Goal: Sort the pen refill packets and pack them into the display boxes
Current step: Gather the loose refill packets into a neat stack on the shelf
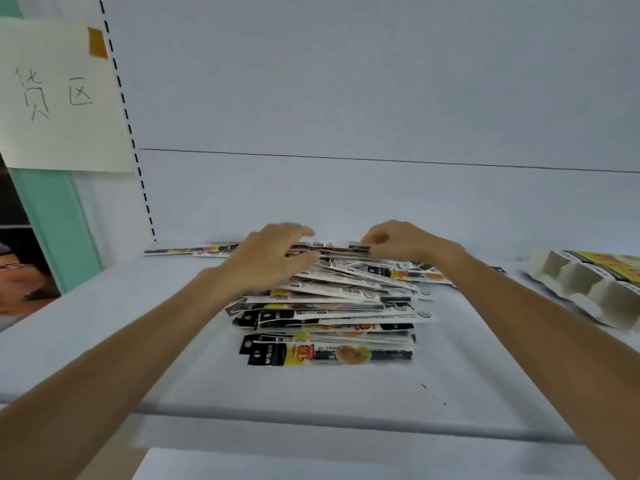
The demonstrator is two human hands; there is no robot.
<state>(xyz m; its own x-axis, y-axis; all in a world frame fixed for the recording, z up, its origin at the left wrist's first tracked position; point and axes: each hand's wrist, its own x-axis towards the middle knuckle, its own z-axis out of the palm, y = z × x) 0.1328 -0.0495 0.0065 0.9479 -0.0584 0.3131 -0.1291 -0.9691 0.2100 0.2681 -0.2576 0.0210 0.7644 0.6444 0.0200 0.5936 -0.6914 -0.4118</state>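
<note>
Evidently the pen refill packets (329,313) are light, thin and flat: long narrow sleeves of glossy film over printed card. The nearer ones show a black header punched with a hang hole at the left end. They are heaped in a loose, fanned pile in the middle of the white shelf (346,386). Such slick faces can be expected to slide over one another, so a stack is best taken by its two short ends rather than lifted from above. A single packet will probably bend if held at one end only.

The left hand (273,258) is spread over the far top of the pile, fingers curved and blurred; whether anything is gripped cannot be told. The right hand (394,242) is curled, and the right end of the top packet (332,250) appears to be pinched in it. A display box (588,289) of moulded grey pulp with rounded compartments is seen at the far right, well apart from the pile.
</note>
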